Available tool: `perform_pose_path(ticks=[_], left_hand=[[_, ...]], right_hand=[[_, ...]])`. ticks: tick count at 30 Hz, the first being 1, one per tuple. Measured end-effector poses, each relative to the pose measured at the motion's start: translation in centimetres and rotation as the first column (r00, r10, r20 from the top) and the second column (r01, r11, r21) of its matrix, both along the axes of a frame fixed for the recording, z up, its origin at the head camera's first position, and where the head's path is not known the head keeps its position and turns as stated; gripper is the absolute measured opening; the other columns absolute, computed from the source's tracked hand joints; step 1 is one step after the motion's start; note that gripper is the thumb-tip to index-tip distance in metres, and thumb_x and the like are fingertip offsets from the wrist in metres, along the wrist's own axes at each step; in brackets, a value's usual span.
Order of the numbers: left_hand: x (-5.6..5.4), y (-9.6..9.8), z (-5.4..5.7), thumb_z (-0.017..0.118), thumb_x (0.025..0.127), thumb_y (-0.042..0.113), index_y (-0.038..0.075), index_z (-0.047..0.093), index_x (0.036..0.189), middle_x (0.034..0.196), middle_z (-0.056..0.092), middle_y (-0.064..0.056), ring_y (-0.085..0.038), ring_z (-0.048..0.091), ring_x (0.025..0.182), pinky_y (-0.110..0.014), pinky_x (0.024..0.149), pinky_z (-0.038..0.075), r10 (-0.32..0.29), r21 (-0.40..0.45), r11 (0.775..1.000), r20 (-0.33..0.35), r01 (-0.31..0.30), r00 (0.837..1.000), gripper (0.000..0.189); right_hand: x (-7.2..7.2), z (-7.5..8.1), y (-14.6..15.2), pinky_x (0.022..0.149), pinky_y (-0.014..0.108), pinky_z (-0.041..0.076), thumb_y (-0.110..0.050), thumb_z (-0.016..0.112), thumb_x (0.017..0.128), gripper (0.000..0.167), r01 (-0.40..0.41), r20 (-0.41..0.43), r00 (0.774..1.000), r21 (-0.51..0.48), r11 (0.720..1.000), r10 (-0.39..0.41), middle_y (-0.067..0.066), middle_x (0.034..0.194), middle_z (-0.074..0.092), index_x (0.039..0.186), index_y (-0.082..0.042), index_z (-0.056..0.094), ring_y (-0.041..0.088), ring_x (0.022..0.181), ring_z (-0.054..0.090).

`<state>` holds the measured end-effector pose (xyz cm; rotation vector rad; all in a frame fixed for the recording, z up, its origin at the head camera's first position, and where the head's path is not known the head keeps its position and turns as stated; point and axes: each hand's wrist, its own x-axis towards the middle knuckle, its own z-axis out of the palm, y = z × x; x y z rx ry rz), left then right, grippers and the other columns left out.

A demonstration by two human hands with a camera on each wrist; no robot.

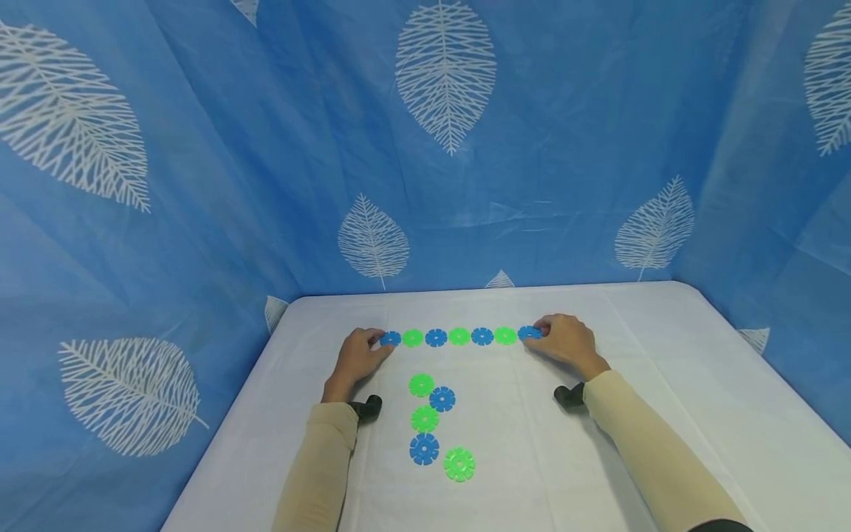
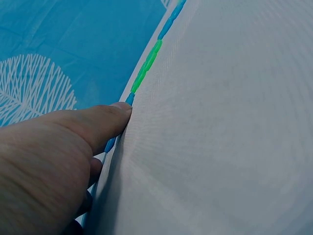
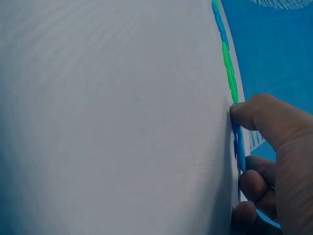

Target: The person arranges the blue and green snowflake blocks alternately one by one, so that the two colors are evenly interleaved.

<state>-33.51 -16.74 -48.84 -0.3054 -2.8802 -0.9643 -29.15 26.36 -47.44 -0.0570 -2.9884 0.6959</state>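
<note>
A straight row of flat notched plastic discs, alternating blue and green, lies across the back of the table. At its left end my left hand (image 1: 359, 356) pinches a blue disc (image 1: 391, 338) by its edge, thumb at the near side. The right hand (image 1: 567, 343) holds the blue disc (image 1: 529, 332) at the other end between thumb and fingers. In the left wrist view a green disc (image 2: 147, 66) follows just beyond the thumb; a green disc (image 3: 229, 72) likewise sits past the thumb in the right wrist view. Between them runs a middle green disc (image 1: 459, 337).
Loose discs lie nearer on the white tablecloth (image 1: 505, 488): a green disc (image 1: 421, 385), a blue disc (image 1: 442, 399), another green disc (image 1: 425, 419), a blue disc (image 1: 424, 448) and a green disc (image 1: 459, 464). A blue leaf-patterned curtain (image 1: 545, 148) hangs behind the table.
</note>
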Motion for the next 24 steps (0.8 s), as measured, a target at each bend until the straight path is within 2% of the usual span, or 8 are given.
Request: perform_pose_path(ticks=[16,22,24], left_hand=[[0.18,-0.20,-0.11,0.077,0.088,0.032,0.006,0.072,0.122,0.102,0.066,-0.013,-0.026,0.061,0.095,-0.046,0.086,0.052,-0.009,0.003,1.000,-0.007,0.009,1.000,0.043],[0.10,-0.10,0.10,0.076,0.089,0.032,0.007,0.071,0.123,0.103,0.066,-0.013,-0.026,0.061,0.096,-0.046,0.087,0.052,-0.011,0.006,1.000,-0.006,0.011,1.000,0.043],[0.08,-0.08,0.24,0.076,0.089,0.033,0.007,0.071,0.123,0.103,0.066,-0.013,-0.026,0.061,0.097,-0.046,0.087,0.052,-0.008,0.008,1.000,0.000,0.008,1.000,0.043]], right_hand=[[0.60,0.06,0.01,0.067,0.037,0.049,-0.049,0.075,0.084,0.056,-0.032,0.042,0.999,-0.031,0.999,0.034,0.006,0.100,0.071,0.126,-0.012,0.071,0.021,0.088,0.063],[0.53,0.15,0.11,0.064,0.035,0.046,-0.048,0.076,0.084,0.057,-0.044,0.012,0.999,-0.025,0.999,0.044,0.006,0.096,0.068,0.126,-0.009,0.071,0.020,0.083,0.058],[0.50,0.36,-0.04,0.066,0.038,0.049,-0.046,0.075,0.085,0.054,-0.048,-0.013,0.999,-0.035,0.998,0.047,0.008,0.099,0.068,0.125,-0.010,0.071,0.022,0.085,0.059]])
